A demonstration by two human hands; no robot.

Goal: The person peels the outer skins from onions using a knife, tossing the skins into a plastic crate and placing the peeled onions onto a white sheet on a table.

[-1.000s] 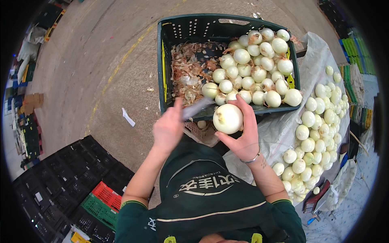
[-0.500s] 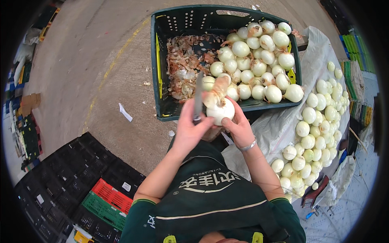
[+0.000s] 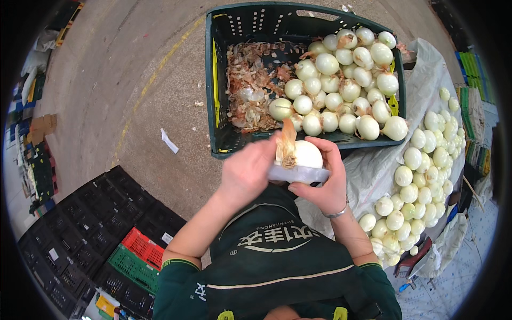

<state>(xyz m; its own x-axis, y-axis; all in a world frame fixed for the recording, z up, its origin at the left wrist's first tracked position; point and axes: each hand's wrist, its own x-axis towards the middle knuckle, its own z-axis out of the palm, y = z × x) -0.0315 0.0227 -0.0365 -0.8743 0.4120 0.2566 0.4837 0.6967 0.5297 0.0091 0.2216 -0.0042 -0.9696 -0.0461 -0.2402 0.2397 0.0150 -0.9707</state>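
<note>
In front of my body, my right hand point(image 3: 329, 178) grips a peeled white onion point(image 3: 309, 153) from its right side. A flap of brown dry skin point(image 3: 288, 137) sticks up from the onion's left end. My left hand point(image 3: 246, 169), smeared by motion, is closed on a knife whose handle is hidden in the fist. The knife's blade point(image 3: 298, 174) lies flat across the near side of the onion, its tip reaching toward my right fingers. Just beyond my hands stands a dark green crate point(image 3: 210, 96) with peeled onions point(image 3: 326, 64) on its right and loose onion skins point(image 3: 248, 101) on its left.
To the right, many peeled onions point(image 3: 421, 176) lie on a white woven sheet point(image 3: 368, 165). Black crates point(image 3: 80, 229) stand at the lower left, with a red crate point(image 3: 143, 248) and a green crate point(image 3: 133, 269) among them. A white scrap point(image 3: 169, 141) lies on the floor.
The knife has swung from pointing upright, left of the onion, to lying across its near side. The onion has turned in my right hand, and its skin flap now stands upright.
</note>
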